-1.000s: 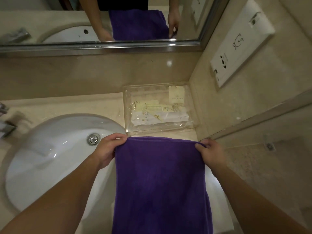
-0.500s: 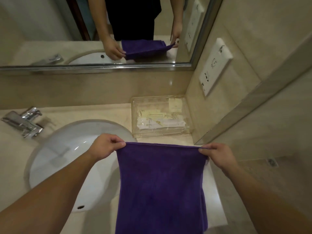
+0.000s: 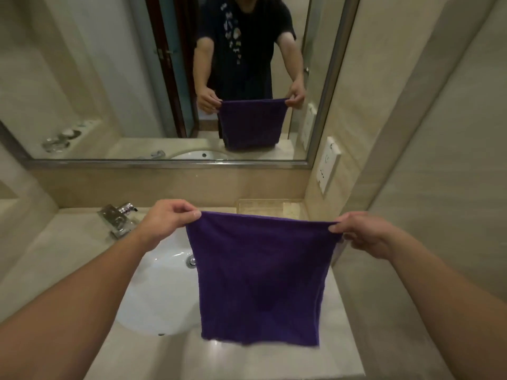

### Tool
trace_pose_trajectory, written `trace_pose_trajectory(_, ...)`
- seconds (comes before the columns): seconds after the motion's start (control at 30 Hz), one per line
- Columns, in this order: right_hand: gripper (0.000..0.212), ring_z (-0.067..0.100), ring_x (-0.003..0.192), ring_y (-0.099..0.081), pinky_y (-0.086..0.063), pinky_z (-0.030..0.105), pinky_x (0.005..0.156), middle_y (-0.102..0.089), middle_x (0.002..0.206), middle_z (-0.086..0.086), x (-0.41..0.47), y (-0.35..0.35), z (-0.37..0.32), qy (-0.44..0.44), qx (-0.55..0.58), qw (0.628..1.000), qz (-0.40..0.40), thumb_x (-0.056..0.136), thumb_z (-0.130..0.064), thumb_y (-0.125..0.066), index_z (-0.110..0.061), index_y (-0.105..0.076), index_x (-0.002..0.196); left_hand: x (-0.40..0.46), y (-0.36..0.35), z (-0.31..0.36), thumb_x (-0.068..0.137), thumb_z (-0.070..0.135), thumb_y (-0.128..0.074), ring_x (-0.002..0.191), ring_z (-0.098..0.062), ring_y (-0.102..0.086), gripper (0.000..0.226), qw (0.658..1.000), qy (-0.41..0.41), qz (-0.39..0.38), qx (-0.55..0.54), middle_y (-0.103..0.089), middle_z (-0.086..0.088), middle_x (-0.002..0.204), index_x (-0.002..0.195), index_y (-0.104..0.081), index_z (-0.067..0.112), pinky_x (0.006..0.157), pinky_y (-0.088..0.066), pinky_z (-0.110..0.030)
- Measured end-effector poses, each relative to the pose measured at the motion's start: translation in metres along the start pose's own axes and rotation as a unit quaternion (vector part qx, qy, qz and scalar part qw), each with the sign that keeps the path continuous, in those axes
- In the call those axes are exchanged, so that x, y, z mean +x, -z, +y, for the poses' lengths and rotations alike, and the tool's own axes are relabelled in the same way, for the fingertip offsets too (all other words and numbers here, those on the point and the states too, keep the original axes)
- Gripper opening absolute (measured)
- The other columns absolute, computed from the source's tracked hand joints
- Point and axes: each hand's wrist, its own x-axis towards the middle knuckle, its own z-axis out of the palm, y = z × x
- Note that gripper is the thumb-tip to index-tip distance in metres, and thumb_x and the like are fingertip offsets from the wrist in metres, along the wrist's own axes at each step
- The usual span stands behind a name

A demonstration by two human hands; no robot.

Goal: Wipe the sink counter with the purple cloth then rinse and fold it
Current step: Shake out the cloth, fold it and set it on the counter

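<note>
The purple cloth (image 3: 260, 278) hangs flat in the air above the beige sink counter (image 3: 247, 360), its lower edge clear of the surface. My left hand (image 3: 167, 218) pinches its top left corner. My right hand (image 3: 362, 231) pinches the top right corner, so the upper edge is stretched straight between them. The cloth covers the right part of the white basin (image 3: 156, 292) and most of the counter beside it.
A chrome tap (image 3: 118, 218) stands at the back left of the basin. A clear plastic tray (image 3: 270, 205) sits in the back right corner, mostly hidden by the cloth. A mirror (image 3: 109, 78) spans the back wall, and a white socket plate (image 3: 327, 164) is on the right wall.
Both hands have lifted the cloth higher and away from the counter, and its bottom edge now hangs free. The view has tilted up, showing more of the mirror.
</note>
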Motion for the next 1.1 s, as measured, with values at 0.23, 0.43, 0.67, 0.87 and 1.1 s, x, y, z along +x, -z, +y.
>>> trace_pose_trajectory(0.23,0.016,0.021,0.074,-0.062,-0.044,0.031,0.068,-0.070,0.082,0.010,-0.054,0.002,-0.077,0.098,0.033,0.992,0.068,0.076,0.004,-0.076,-0.009,-0.072,0.084,-0.014,0.039,0.077,0.085,0.006,-0.075,0.069,-0.015,-0.064,0.004,0.994,-0.077,0.082,-0.013,-0.072,0.003,0.066,0.082,-0.075,0.008,0.069,-0.056,-0.028)
trace_pose_trajectory(0.43,0.018,0.025,0.092,-0.068,-0.045,0.036,0.076,-0.075,0.088,0.010,-0.097,-0.002,-0.122,0.144,0.024,0.985,0.087,0.080,-0.004,-0.072,-0.008,-0.076,0.096,-0.026,0.068,0.128,0.088,0.009,-0.074,0.063,-0.012,-0.064,0.008,0.982,-0.146,0.115,-0.046,-0.071,0.002,0.066,0.081,-0.073,0.012,0.073,-0.056,-0.036)
trace_pose_trajectory(0.67,0.013,0.018,0.078,-0.054,-0.038,0.033,0.065,-0.068,0.085,0.002,-0.131,-0.009,-0.113,0.147,0.024,0.976,0.156,0.078,-0.010,-0.076,-0.014,-0.077,0.090,-0.050,0.083,0.133,0.086,0.020,-0.078,0.069,-0.012,-0.064,0.009,0.978,-0.173,0.114,-0.001,-0.073,0.008,0.065,0.079,-0.074,0.016,0.076,-0.054,-0.035)
trace_pose_trajectory(0.87,0.013,0.013,0.054,-0.053,-0.044,0.018,0.040,-0.066,0.073,0.009,-0.158,0.002,-0.095,0.122,0.071,0.980,0.143,0.084,0.006,-0.070,-0.004,-0.075,0.090,-0.064,0.069,0.129,0.083,0.032,-0.080,0.077,-0.015,-0.063,0.014,0.982,-0.160,0.104,0.018,-0.073,0.005,0.073,0.079,-0.076,0.018,0.073,-0.049,-0.035)
trace_pose_trajectory(1.1,0.011,0.028,0.078,-0.068,-0.062,0.026,0.059,-0.066,0.092,0.020,-0.158,0.019,-0.091,0.084,0.184,0.973,0.109,0.087,0.013,-0.063,0.003,-0.066,0.088,-0.061,0.047,0.139,0.089,0.028,-0.074,0.047,-0.013,-0.054,0.016,0.994,-0.097,0.048,-0.016,-0.068,-0.004,0.077,0.083,-0.066,0.015,0.043,-0.039,-0.024)
